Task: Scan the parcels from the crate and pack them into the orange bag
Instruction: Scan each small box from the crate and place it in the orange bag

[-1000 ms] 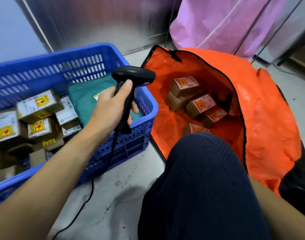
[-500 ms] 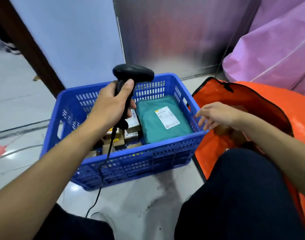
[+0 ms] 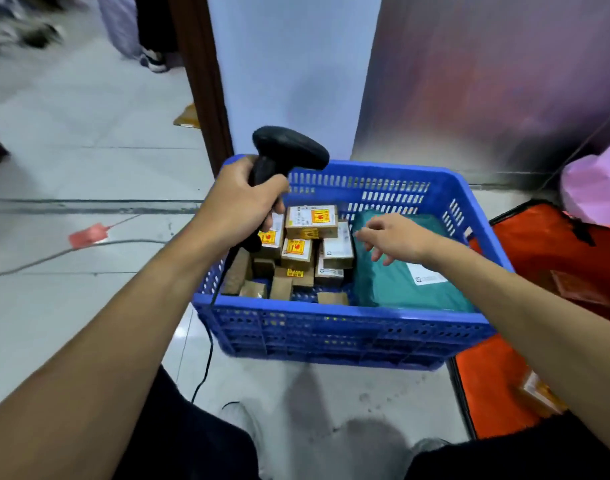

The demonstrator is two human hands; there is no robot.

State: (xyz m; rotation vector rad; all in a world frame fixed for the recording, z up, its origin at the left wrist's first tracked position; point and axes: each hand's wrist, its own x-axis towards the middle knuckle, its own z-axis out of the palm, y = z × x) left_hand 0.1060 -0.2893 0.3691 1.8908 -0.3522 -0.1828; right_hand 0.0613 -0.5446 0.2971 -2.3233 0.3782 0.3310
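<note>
Clasping the handle of the black barcode scanner [image 3: 289, 147], our left grip [image 3: 241, 206] is curled tight round it. The scanner's head stands above our knuckles, over the far left corner of the blue crate [image 3: 331, 306]. Its thin black cable [image 3: 206, 358] drops from the handle, runs down the crate's near left corner and trails onto the floor [image 3: 89, 133] between our knees.

Our right grip [image 3: 393, 237] is released, fingers spread and loose, grasping nothing. It hangs over the middle of the crate, above the left edge of the teal parcel [image 3: 400, 292]; we cannot tell whether the fingertips touch it.

Inside the crate, the small cardboard boxes [image 3: 312, 221] are heaped in the left half, several with yellow and red stickers facing up. The teal parcel lies flat in the right half, just beside the heap, with a white label [image 3: 429, 275] partly covered by our right wrist.

The orange bag [image 3: 545, 258] lies open just beside the crate's right wall, its black-edged mouth turned toward us. A brown parcel [image 3: 538, 393] shows blurred inside it, near our right forearm.

Farther out, a pink sack [image 3: 594, 188] sits behind the orange bag. A red tag [image 3: 89, 233] lies on the floor well to the left of the crate.
</note>
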